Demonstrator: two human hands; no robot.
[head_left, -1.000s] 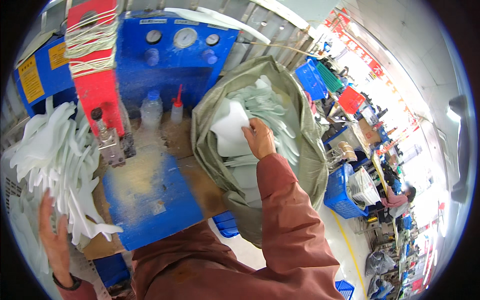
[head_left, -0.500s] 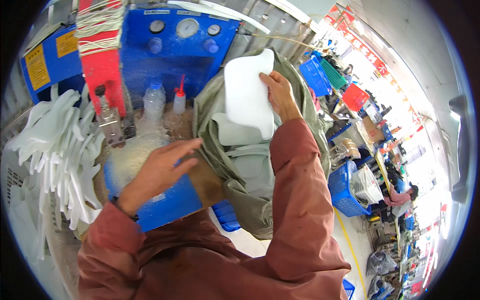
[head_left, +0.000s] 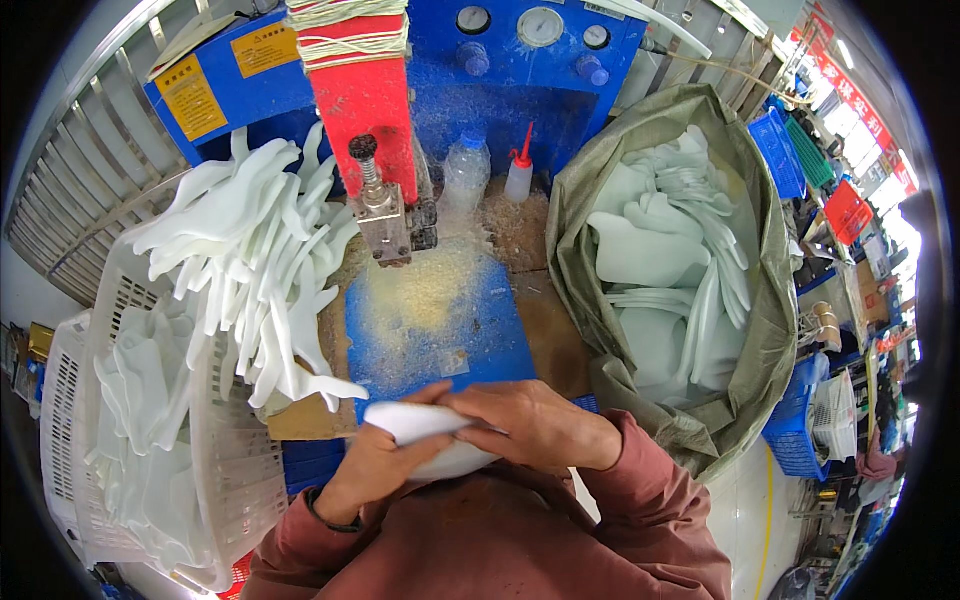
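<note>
Close to my body, both hands are closed on a white, smooth, curved foam-like sheet (head_left: 410, 421), tilted in front of my sleeves. My left hand (head_left: 375, 470) grips its left edge, thumb lying across the surface. From the right, my right hand (head_left: 535, 424) holds the far edge, with its fingertips over the top. The sheet's lower part is hidden by my hands. Just beyond them lies a blue board (head_left: 490, 325) dusted with pale yellow powder (head_left: 425, 290). Over the powder stands a metal clamp head (head_left: 385, 225) on a red machine arm (head_left: 360, 120) wound with cord.
To the right, a green woven sack (head_left: 572, 200) holds several white curved pieces (head_left: 650, 250). At left, similar pieces (head_left: 230, 215) are heaped above a white perforated basket (head_left: 65, 450). A clear bottle (head_left: 466, 175) and a red-tipped squeeze bottle (head_left: 519, 180) stand behind the board.
The white sheet has come from above the sack down to my body. My left hand, empty before, now grips it too. The view has swung left.
</note>
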